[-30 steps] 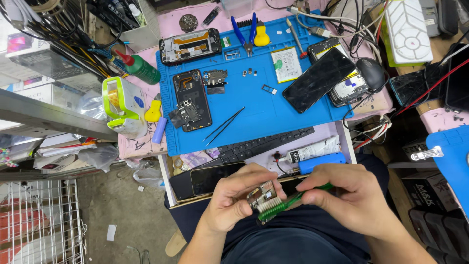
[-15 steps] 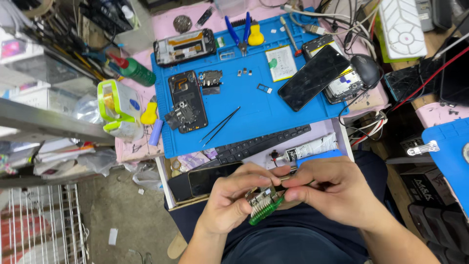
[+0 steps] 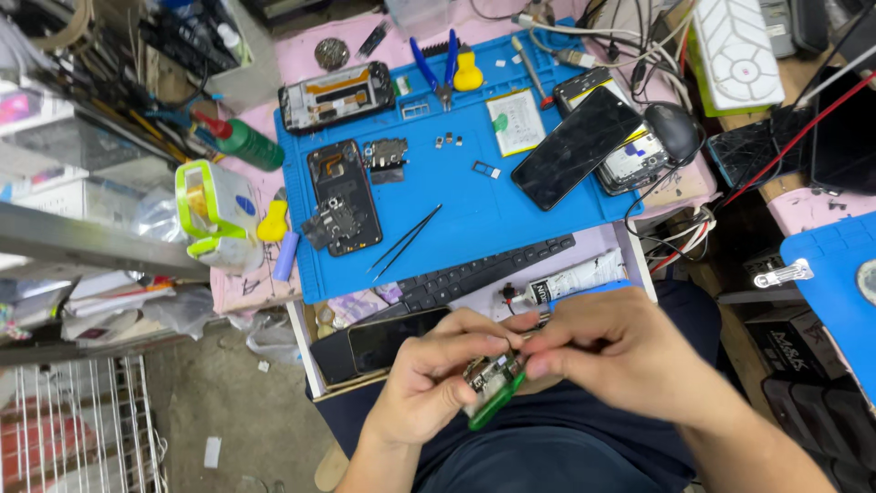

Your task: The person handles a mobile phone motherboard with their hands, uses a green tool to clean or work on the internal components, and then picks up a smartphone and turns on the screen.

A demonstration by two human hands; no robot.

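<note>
Green-handled tool (image 3: 494,402) and a small circuit part (image 3: 481,372), pinched together over my lap: my left hand (image 3: 436,379) grips from below, my right hand (image 3: 610,351) closes on them from above. Beyond, open drawer (image 3: 315,361); farther, blue mat (image 3: 474,205) with tweezers (image 3: 406,241) and opened phone (image 3: 344,196).

Pink-covered desk (image 3: 301,55), crowded. In the middle, a blue work mat (image 3: 474,205) reaching almost to the front edge. On the mat: an opened phone (image 3: 344,196) at its left side, a second phone frame (image 3: 336,94) at its far left corner, black tweezers (image 3: 406,242) near its front edge, blue-handled pliers (image 3: 436,68) and a yellow pick (image 3: 468,73) at its far edge, a dark phone screen (image 3: 577,146) on its right side. Off the mat – a green bottle (image 3: 246,143) and a green-and-white tape dispenser (image 3: 214,205) by the desk's left edge, a black mouse (image 3: 673,131) toward the right edge. At the front edge, a black keyboard (image 3: 484,274) partly under the mat.
</note>
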